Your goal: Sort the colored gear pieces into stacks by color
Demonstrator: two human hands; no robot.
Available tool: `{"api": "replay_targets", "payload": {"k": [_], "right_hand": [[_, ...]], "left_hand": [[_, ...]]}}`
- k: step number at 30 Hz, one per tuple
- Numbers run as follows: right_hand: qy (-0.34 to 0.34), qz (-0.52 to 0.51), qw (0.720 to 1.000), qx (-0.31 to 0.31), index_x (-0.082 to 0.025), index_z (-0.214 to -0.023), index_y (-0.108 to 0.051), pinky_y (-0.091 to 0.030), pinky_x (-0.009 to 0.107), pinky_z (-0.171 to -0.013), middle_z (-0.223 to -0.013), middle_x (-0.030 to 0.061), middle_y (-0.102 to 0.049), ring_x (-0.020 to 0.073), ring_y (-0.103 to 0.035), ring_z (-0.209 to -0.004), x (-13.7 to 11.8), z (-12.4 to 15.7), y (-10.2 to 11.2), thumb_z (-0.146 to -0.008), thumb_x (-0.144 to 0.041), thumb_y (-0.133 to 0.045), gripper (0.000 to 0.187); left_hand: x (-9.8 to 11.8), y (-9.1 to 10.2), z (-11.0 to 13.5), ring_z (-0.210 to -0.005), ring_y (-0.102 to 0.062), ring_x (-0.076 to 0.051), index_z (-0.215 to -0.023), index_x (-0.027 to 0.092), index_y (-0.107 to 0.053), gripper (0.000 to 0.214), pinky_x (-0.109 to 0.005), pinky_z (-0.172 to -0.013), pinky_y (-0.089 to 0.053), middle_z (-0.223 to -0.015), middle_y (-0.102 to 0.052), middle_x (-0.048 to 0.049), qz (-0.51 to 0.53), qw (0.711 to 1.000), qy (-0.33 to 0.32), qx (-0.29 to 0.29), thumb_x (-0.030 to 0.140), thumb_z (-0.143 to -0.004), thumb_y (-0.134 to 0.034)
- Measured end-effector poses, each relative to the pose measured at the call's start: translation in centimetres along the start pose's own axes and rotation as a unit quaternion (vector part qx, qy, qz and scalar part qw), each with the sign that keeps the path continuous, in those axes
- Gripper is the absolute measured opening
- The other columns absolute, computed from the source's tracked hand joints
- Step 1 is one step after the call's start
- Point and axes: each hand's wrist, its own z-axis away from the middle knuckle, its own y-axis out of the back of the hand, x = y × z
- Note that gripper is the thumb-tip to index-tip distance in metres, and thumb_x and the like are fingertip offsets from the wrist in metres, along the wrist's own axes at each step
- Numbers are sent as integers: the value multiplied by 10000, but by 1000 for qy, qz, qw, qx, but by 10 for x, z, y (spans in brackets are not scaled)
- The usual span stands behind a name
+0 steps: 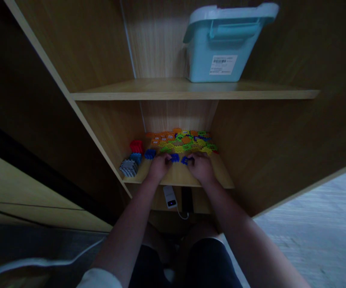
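Note:
On the middle shelf, my left hand (pixel 160 165) pinches a dark blue interlocking puzzle piece (pixel 175 157) between thumb and fingers. Just to its right, my right hand (pixel 201 166) grips another blue toothed piece (pixel 185 160); the two pieces are apart. Behind both hands spreads a loose heap of orange, yellow and green toothed pieces (pixel 186 140). Left of my left hand sits a small stack of dark blue pieces (pixel 150 154). Beyond it along the shelf's left side stand a red stack (pixel 137 147), a light blue stack (pixel 136 158) and a grey stack (pixel 129 167).
A teal lidded bin (pixel 227 44) with a white label stands on the upper shelf (pixel 161 96). Below the middle shelf lies a white power bank (pixel 169 197) with a cable, beside a dark flat object (pixel 187 200). Cabinet walls close in both sides.

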Motion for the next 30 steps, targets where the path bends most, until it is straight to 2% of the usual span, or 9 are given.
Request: {"api": "replay_targets", "payload": {"k": [3, 7, 14, 18, 21, 23, 27, 30], "right_hand": [[18, 34, 999, -22, -272, -985, -803, -517, 500, -1010, -1038, 97, -776, 327, -667, -1060, -4, 2, -1, -919, -301, -720, 111], [42, 28, 998, -42, -302, -1083, -794, -500, 520, -1019, -1164, 79, -773, 347, -643, -1148, -5, 4, -2, -919, -375, -765, 182], [10, 3, 999, -46, -298, -1203, -759, -492, 510, -1016, -1183, 92, -780, 355, -654, -1169, -2, 3, -3, -919, -339, -773, 287], [-21, 17, 998, -51, -267, -1133, -768, -489, 514, -998, -1133, 128, -771, 377, -659, -1148, -6, 2, 0, -935, -490, -789, 299], [-11, 35, 997, -72, -256, -1056, -785, -475, 519, -997, -1099, 140, -771, 384, -657, -1135, -8, 2, 2, -964, -554, -754, 314], [3, 39, 996, -78, -258, -1048, -792, -468, 517, -1002, -1115, 136, -771, 383, -648, -1151, -10, 2, 3, -956, -553, -764, 310], [18, 29, 996, -78, -263, -1107, -795, -449, 521, -1050, -1285, 106, -757, 371, -627, -1235, -10, 1, 3, -926, -465, -791, 271], [20, 18, 995, -100, -275, -1113, -797, -431, 515, -1081, -1216, 75, -796, 353, -641, -1243, -8, -1, 1, -940, -381, -757, 207]], "left_hand": [[1, 1, 0, -1017, -774, -240, -996, 198, -771, 180, -368, -965, -597, -1057, -830, -76, -9, 1000, 6, 12, 72, -884, -708], [0, 1, -1, -1004, -776, -250, -991, 197, -772, 162, -377, -959, -599, -1040, -831, -84, -23, 999, 17, 28, 84, -893, -710], [-1, 2, 0, -986, -775, -260, -1012, 173, -774, 149, -385, -945, -598, -1032, -829, -101, -21, 999, 21, 28, 102, -900, -707], [2, 4, 0, -983, -774, -261, -1012, 177, -778, 161, -390, -952, -596, -1036, -829, -101, -28, 999, 19, 22, 97, -897, -699], [3, 4, 0, -979, -773, -258, -1010, 174, -776, 169, -377, -943, -594, -1034, -829, -98, -28, 999, 16, 22, 84, -893, -694], [2, 4, 0, -990, -772, -261, -1007, 173, -774, 163, -371, -943, -591, -1032, -827, -100, -32, 999, 15, 24, 85, -894, -696], [4, 4, 0, -1001, -774, -257, -1021, 175, -765, 167, -367, -950, -589, -1041, -825, -100, -32, 999, 32, 18, 83, -900, -697], [6, 5, 0, -994, -775, -258, -1011, 176, -759, 163, -377, -955, -591, -1023, -824, -98, -30, 999, 40, 16, 76, -897, -701]]}}
